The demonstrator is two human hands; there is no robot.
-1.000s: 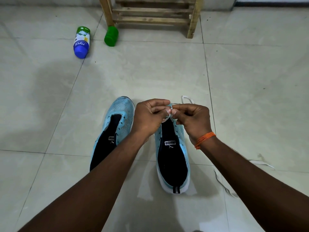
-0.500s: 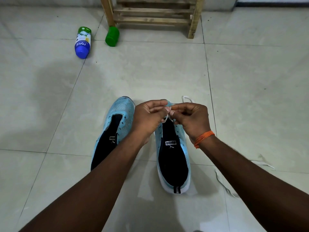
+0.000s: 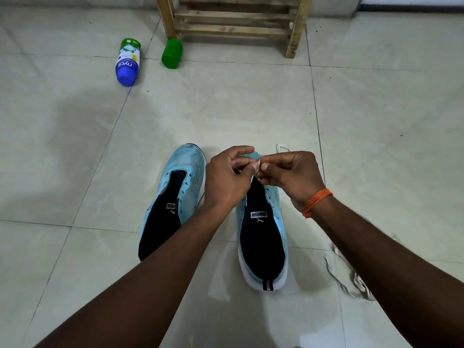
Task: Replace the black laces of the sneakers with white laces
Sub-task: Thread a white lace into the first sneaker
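Two bare hands are meeting over the toe end of a light blue Puma sneaker, just below the frame's centre. The left hand and right hand are each pinching a short piece of white lace between thumb and forefinger, fingertips nearly touching. The hands are hiding the front eyelets, so how the lace is threading cannot be told. A white loop is peeking out beyond the right hand.

The second sneaker is lying just beside, at 9 o'clock, its heel covered by the left forearm. At 4 o'clock a pale lace is lying on the tile floor, partly under the right forearm. An orange thread band is circling the right wrist.

At 11 o'clock a Nycil bottle and a green container are lying down. At 12 o'clock a wooden rack is being cut off by the top edge.
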